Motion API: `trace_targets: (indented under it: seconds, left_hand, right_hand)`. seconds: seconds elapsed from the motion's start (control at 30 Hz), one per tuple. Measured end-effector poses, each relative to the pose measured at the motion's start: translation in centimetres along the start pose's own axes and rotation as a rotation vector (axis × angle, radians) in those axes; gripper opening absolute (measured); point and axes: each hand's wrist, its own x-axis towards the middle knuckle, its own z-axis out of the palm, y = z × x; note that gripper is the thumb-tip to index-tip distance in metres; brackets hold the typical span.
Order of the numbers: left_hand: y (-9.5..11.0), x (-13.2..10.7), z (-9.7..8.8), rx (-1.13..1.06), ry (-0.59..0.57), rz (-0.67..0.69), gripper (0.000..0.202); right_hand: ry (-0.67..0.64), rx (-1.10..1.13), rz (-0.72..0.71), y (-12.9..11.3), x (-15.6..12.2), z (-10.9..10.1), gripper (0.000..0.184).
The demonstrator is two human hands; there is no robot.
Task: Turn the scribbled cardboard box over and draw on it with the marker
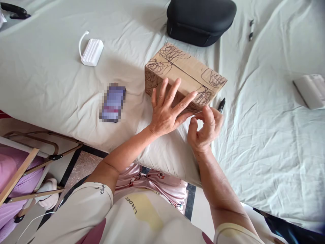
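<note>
A brown cardboard box [186,73] lies in front of me, its flaps meeting at a long seam. Dark scribbled swirls mark its corners. My left hand [166,110] has its fingers spread against the near side and top edge of the box, and its thumb reaches toward the near right corner. At that corner is my right hand [207,130], with fingers curled in and the index fingertip by the box edge. Whatever its fingers hold, if anything, is hidden. Just beyond the right hand a black marker [222,105] lies on the sheet.
Behind the box stands a black case [200,22]. To the left are a white power bank [92,52] with a cable loop and a blurred phone [113,103]. A pen [251,30] and a white object [311,91] lie right. A folding chair frame [22,173] stands lower left.
</note>
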Motion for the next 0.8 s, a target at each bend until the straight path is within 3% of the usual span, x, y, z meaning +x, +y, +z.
trace_targets:
  seconds: [0.1,0.2,0.3,0.5,0.63,0.8]
  left_hand:
    - [0.2,0.0,-0.2,-0.081,-0.084,-0.017,0.064]
    - [-0.2,0.2,0.0,-0.121,-0.048,0.027,0.068]
    - [-1.1,0.2,0.6,-0.154,0.001,0.06,0.067]
    - [-2.2,-0.2,1.2,-0.245,0.051,0.188,0.04]
    - [-2.3,-0.3,1.4,-0.297,0.104,0.283,0.041]
    - [-2.6,-0.4,1.3,-0.327,0.107,0.242,0.042]
  right_hand:
    - [0.023,0.076,-0.117,-0.8,0.2,0.1,0.056]
    - [-0.003,0.086,-0.107,-0.7,0.3,0.1,0.052]
    - [-0.044,0.03,-0.028,-0.1,0.3,0.0,0.045]
    - [-0.01,-0.027,0.11,1.2,1.1,-1.0,0.05]
    - [0.036,-0.062,0.26,1.4,1.6,-1.8,0.054]
    - [-0.041,-0.086,0.395,1.5,1.8,-2.0,0.041]
